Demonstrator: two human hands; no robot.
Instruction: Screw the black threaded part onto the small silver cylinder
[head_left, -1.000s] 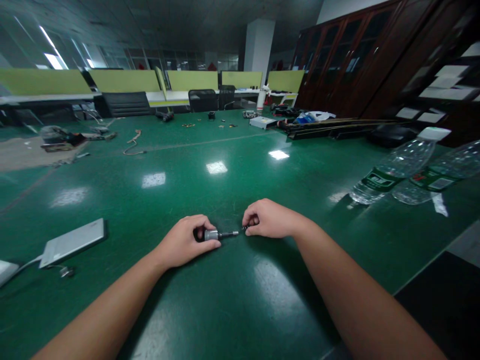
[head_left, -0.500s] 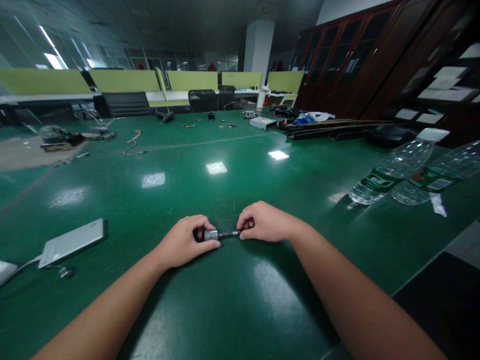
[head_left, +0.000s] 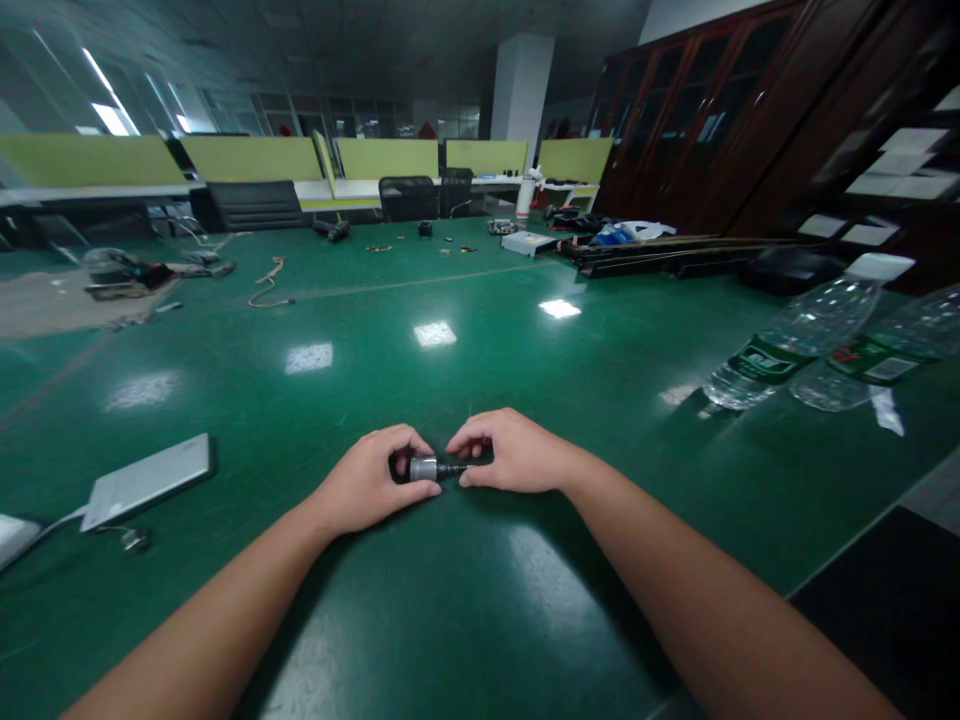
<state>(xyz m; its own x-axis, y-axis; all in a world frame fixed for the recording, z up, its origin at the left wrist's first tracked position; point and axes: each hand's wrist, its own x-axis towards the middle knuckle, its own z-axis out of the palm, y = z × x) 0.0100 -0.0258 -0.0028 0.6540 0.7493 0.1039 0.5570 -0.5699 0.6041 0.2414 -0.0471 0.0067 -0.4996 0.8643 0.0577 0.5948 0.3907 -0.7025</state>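
Note:
A small grey and black cylindrical part [head_left: 424, 468] lies low over the green table, with a thin dark shaft [head_left: 452, 469] pointing right. My left hand [head_left: 379, 475] is closed round its grey end, thumb in front and fingers behind. On the other side, my right hand [head_left: 510, 452] is at the shaft, its thumb near the shaft's tip and its index finger raised behind, with a gap between them. Its other fingers curl under and are partly hidden.
A silver box-like device [head_left: 150, 482] with a white cable lies at left. Two clear bottles [head_left: 799, 335] [head_left: 885, 350] stand at right. Tools and metal strips [head_left: 675, 257] lie at the table's far right, a short cord [head_left: 268, 283] at far left.
My right hand has moved left along the shaft, nearer my left hand, and its thumb and index finger have spread apart. My left hand keeps its hold. The view has shifted slightly.

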